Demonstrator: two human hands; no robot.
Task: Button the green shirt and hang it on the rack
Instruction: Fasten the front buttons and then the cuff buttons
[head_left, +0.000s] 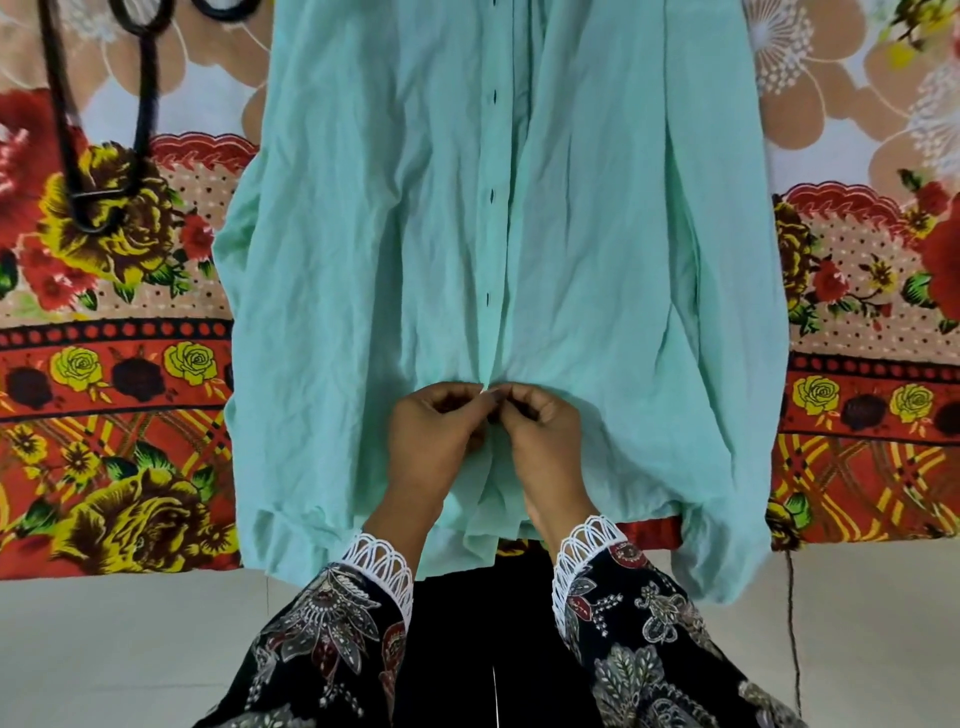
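The green shirt (363, 260) lies flat on a flowered bedsheet, its hem toward me and its collar end out of frame at the top. A placket with small dark buttonholes (491, 195) runs up the middle. My left hand (436, 436) and my right hand (540, 431) meet on the placket near the hem, fingers pinched together on the fabric. The button between the fingertips is hidden. A black hanger (104, 119) lies at the top left, apart from the shirt.
The red, yellow and peach flowered bedsheet (114, 364) covers the bed. Its near edge runs across the lower frame, with pale floor (130, 649) below. My dark patterned sleeves with white lace cuffs fill the bottom centre. A thin cord (792, 623) hangs at the right.
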